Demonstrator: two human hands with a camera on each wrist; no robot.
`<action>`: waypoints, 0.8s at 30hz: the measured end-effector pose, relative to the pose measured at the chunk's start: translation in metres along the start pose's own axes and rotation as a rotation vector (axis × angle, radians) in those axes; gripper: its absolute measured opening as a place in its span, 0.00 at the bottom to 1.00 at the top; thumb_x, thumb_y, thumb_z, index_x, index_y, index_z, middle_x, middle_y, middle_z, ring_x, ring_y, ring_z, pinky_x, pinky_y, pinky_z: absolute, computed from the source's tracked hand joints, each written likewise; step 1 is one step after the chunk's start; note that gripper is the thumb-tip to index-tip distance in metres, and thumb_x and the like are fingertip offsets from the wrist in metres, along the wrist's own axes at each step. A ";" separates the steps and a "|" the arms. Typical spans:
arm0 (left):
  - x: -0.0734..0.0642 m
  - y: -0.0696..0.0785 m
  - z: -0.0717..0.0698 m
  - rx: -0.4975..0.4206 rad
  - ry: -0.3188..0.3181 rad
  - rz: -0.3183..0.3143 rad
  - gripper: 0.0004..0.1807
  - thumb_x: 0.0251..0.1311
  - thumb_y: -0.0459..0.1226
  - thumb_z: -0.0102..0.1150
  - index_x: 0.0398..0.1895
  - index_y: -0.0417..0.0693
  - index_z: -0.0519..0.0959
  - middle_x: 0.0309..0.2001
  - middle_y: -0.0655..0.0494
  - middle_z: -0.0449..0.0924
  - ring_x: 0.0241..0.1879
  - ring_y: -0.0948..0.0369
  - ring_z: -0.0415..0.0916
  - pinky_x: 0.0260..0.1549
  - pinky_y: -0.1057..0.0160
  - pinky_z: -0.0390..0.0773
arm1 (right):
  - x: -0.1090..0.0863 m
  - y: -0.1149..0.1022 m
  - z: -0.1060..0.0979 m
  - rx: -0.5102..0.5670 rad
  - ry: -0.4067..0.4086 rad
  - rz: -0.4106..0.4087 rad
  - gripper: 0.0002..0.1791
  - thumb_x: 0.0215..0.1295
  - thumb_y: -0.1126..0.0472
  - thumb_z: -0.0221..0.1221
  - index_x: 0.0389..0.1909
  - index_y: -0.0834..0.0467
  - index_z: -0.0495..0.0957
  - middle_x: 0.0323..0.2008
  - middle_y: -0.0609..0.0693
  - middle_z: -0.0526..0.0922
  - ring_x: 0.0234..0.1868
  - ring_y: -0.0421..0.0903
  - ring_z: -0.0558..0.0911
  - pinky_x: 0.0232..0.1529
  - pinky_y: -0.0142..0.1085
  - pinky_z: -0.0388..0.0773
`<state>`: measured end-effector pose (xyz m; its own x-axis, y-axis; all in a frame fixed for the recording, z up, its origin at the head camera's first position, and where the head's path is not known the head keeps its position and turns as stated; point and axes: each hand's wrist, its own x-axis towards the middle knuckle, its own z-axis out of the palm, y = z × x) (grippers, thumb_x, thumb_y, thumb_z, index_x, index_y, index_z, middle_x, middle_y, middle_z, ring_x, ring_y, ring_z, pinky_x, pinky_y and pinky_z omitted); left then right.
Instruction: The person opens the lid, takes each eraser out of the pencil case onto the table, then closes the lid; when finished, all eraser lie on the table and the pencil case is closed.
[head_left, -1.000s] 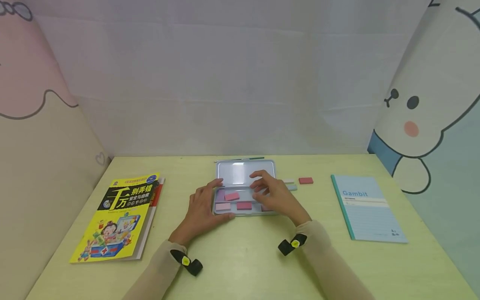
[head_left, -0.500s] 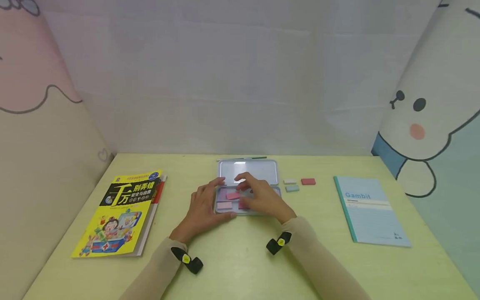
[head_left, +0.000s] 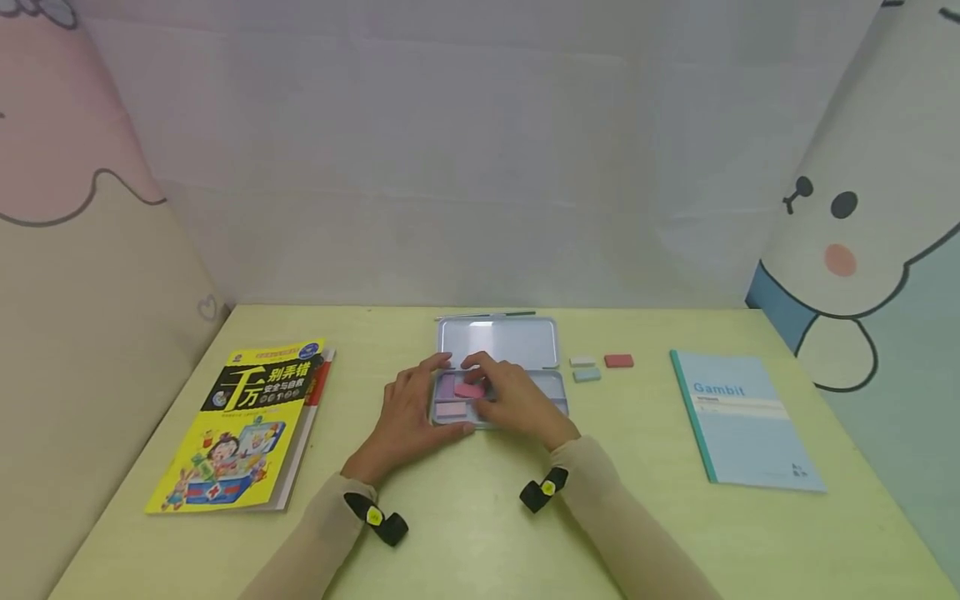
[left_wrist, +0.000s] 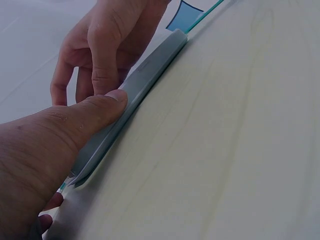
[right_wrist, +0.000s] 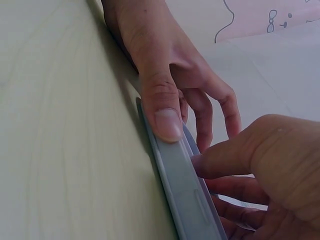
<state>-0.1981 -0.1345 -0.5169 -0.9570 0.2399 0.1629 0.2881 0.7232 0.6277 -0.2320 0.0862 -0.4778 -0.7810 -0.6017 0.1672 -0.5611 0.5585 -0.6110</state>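
Note:
An opened hinged metal tin (head_left: pixel 551 385) lies mid-table, its lid (head_left: pixel 525 342) folded back. My left hand (head_left: pixel 408 417) grips the tin's left end, thumb on the near rim, fingers towards the back edge. In the tin's left part are a purple block (head_left: pixel 446 386), a pale pink block (head_left: pixel 451 409) and a brighter pink block (head_left: pixel 469 390), all eraser-like. My right hand (head_left: pixel 521 404) reaches in from the right, with thumb and fingertips pinching the brighter pink block. That hand covers the tin's middle. In the right wrist view the tin's rim (right_wrist: pixel 182 175) hides the fingertips.
Right of the tin lie a white block (head_left: pixel 582 362), a light blue block (head_left: pixel 587 376) and a red block (head_left: pixel 618 361). A thin brush-like stick (head_left: pixel 487 315) lies behind the lid. Yellow book (head_left: pixel 240 425) stands left, a pale blue notebook (head_left: pixel 746 421) right.
My right hand has moved left across the tin, over the front dark pink block, which is now hidden, to the brighter pink block. My left hand stays on the tin.

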 end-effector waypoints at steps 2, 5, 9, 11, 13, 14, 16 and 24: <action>0.000 0.000 0.000 0.003 0.002 -0.004 0.59 0.50 0.59 0.81 0.83 0.66 0.57 0.78 0.54 0.69 0.76 0.43 0.63 0.70 0.41 0.60 | 0.001 -0.002 0.000 0.003 -0.011 0.012 0.25 0.66 0.66 0.63 0.64 0.58 0.73 0.52 0.56 0.92 0.50 0.54 0.87 0.58 0.50 0.77; 0.000 0.000 0.000 0.005 0.001 -0.008 0.59 0.50 0.59 0.81 0.83 0.65 0.58 0.78 0.53 0.69 0.76 0.43 0.63 0.70 0.40 0.60 | 0.001 -0.004 0.001 0.010 -0.012 0.023 0.24 0.66 0.66 0.63 0.63 0.57 0.74 0.50 0.55 0.92 0.49 0.53 0.86 0.57 0.47 0.76; 0.001 0.001 0.000 0.009 -0.002 -0.003 0.59 0.50 0.58 0.81 0.83 0.65 0.58 0.78 0.53 0.69 0.76 0.42 0.63 0.69 0.40 0.60 | 0.001 -0.007 0.001 0.021 0.021 0.023 0.23 0.65 0.67 0.64 0.61 0.57 0.76 0.48 0.54 0.92 0.48 0.53 0.87 0.57 0.48 0.76; 0.001 0.002 -0.001 0.007 -0.002 -0.001 0.59 0.50 0.58 0.81 0.83 0.64 0.58 0.78 0.54 0.69 0.76 0.42 0.63 0.70 0.39 0.60 | 0.001 -0.007 0.002 0.036 0.043 0.036 0.21 0.66 0.68 0.63 0.60 0.57 0.76 0.47 0.54 0.92 0.49 0.53 0.88 0.58 0.50 0.77; 0.001 0.003 -0.002 0.003 -0.002 -0.001 0.59 0.50 0.58 0.82 0.83 0.64 0.58 0.78 0.54 0.69 0.76 0.42 0.63 0.70 0.39 0.60 | 0.001 -0.007 0.003 0.059 0.065 0.065 0.20 0.68 0.69 0.62 0.59 0.57 0.77 0.48 0.54 0.92 0.50 0.53 0.88 0.58 0.51 0.78; 0.001 0.003 -0.002 0.002 -0.002 -0.002 0.59 0.49 0.58 0.82 0.83 0.64 0.58 0.78 0.54 0.70 0.76 0.42 0.63 0.70 0.39 0.60 | 0.001 -0.008 0.003 0.070 0.074 0.084 0.19 0.68 0.69 0.62 0.58 0.57 0.77 0.49 0.54 0.92 0.50 0.52 0.89 0.59 0.51 0.79; 0.001 0.003 -0.002 0.001 -0.003 -0.005 0.59 0.49 0.58 0.82 0.83 0.65 0.58 0.78 0.53 0.70 0.76 0.42 0.63 0.70 0.39 0.60 | 0.001 -0.008 0.004 0.102 0.085 0.128 0.17 0.70 0.69 0.61 0.57 0.57 0.78 0.50 0.55 0.92 0.49 0.50 0.89 0.58 0.50 0.81; 0.001 0.002 -0.002 0.005 -0.006 -0.007 0.59 0.50 0.59 0.81 0.83 0.64 0.58 0.78 0.53 0.69 0.75 0.42 0.64 0.70 0.40 0.60 | 0.002 -0.011 0.004 0.190 0.101 0.203 0.17 0.68 0.70 0.61 0.56 0.57 0.80 0.45 0.52 0.92 0.38 0.42 0.86 0.47 0.39 0.82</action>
<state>-0.1983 -0.1337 -0.5140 -0.9587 0.2389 0.1541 0.2818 0.7278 0.6253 -0.2263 0.0766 -0.4739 -0.9006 -0.4235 0.0974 -0.3370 0.5392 -0.7718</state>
